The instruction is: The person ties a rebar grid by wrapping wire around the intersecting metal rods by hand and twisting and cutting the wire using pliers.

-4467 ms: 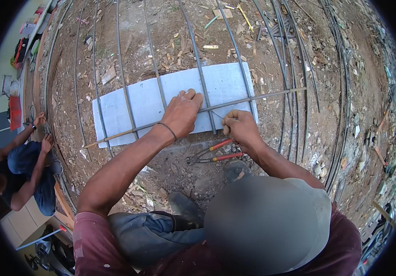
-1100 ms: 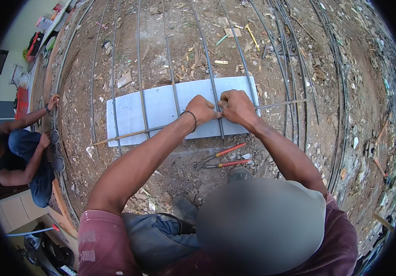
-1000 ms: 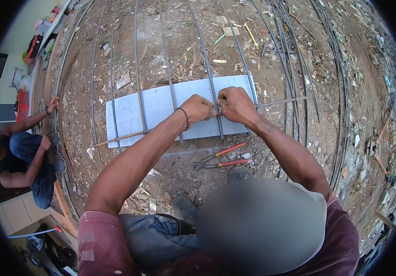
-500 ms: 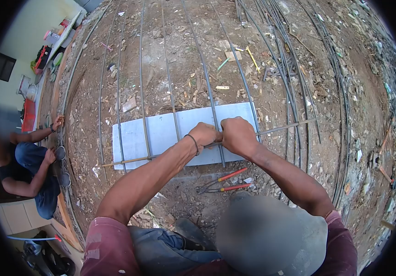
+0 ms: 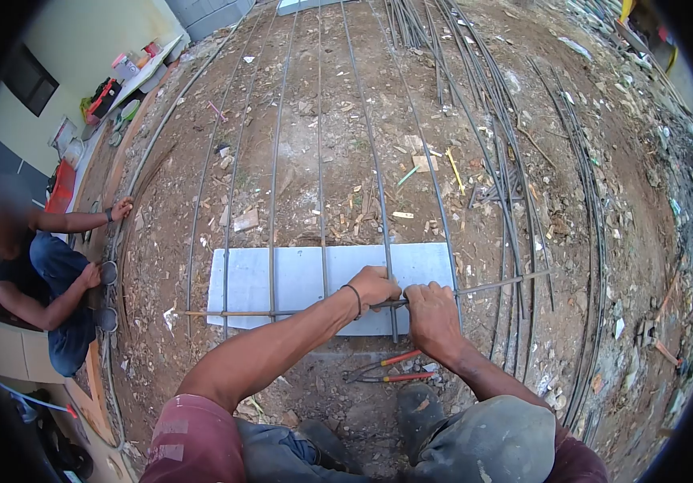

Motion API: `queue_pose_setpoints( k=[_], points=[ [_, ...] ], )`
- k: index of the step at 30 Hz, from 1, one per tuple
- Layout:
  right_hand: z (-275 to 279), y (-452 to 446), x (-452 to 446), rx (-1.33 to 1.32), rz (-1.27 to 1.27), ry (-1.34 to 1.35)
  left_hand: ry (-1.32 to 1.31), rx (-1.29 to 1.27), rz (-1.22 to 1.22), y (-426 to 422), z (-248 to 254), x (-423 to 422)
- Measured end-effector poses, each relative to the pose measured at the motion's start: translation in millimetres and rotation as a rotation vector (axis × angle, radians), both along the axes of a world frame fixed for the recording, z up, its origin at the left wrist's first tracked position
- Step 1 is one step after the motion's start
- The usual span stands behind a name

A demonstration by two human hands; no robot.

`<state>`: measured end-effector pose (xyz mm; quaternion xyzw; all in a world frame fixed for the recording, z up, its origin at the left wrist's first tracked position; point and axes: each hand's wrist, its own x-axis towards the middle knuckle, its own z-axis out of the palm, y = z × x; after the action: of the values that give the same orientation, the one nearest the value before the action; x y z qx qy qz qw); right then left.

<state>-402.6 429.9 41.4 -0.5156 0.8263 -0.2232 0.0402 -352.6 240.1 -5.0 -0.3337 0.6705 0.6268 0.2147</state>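
Note:
My left hand [image 5: 376, 284] is closed at the crossing of a lengthwise steel bar [image 5: 379, 189] and a thinner crossbar [image 5: 507, 283]. Close beside it, my right hand [image 5: 433, 315] has its fingers curled over the crossbar, just right of that crossing. Whether a tie wire lies between the fingers I cannot make out. Under the bars is a pale grey-white board [image 5: 298, 259], lying flat on the dirt. Pincers with red handles [image 5: 399, 377] rest on the ground below the board, near my boots.
More long bars [image 5: 276, 137] run away from me on the left. Bundles of bars [image 5: 515, 137] lie to the right. Another person [image 5: 56, 282] crouches at the left edge, one hand by a bar. Rubble and wood scraps cover the soil; a cluttered ledge [image 5: 141, 84] stands far left.
My view has tilted upward, so the board and bars appear lower. My hands stay at the same crossing, but the right has shifted slightly away from the left and turned knuckles-up.

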Motion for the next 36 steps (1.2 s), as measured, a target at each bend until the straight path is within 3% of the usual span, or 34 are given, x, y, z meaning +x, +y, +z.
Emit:
queue_pose_setpoints(
  k=[2, 5, 9, 16, 18, 23, 26, 29, 31, 32, 35, 36],
  points=[
    [4, -1, -1, -0.037, 0.019, 0.017, -0.007, 0.054, 0.029, -5, 8, -2],
    [7, -2, -5, -0.089, 0.053, 0.045, -0.106, 0.011, -0.118, -15, 12, -3],
    [-1, -1, -9, -0.151, 0.072, 0.052, 0.065, 0.130, -0.391, -32, 19, 14],
    [-6, 0, -9, -0.159, 0.044, 0.030, 0.026, 0.064, -0.428, -36, 24, 7],
    [-9, 1, -8, -0.162, 0.043, 0.029, 0.057, -0.281, -0.687, -38, 25, 0],
    [-18, 1, -8, -0.177, 0.051, 0.040, 0.098, -0.393, -0.643, -25, 27, -1],
    [-23, 1, -3, -0.146, 0.026, 0.079, 0.094, -0.585, -0.607, -11, 25, -1],
    [-39, 2, 5, -0.353, -0.030, 0.079, 0.132, -0.768, -0.534, 1, 9, 0],
    [-41, 7, 13, -0.044, -0.196, -0.075, 0.101, -0.886, -0.574, 7, 5, -1],
    [-41, 6, 13, -0.042, -0.193, -0.076, 0.099, -0.884, -0.570, 5, 5, -3],
    [-40, 1, 7, 0.181, -0.288, -0.255, -0.068, -0.668, -0.569, -10, 11, -3],
    [-49, 1, 1, 0.083, -0.328, -0.551, -0.064, -0.479, -0.514, -19, 7, 3]
  ],
)
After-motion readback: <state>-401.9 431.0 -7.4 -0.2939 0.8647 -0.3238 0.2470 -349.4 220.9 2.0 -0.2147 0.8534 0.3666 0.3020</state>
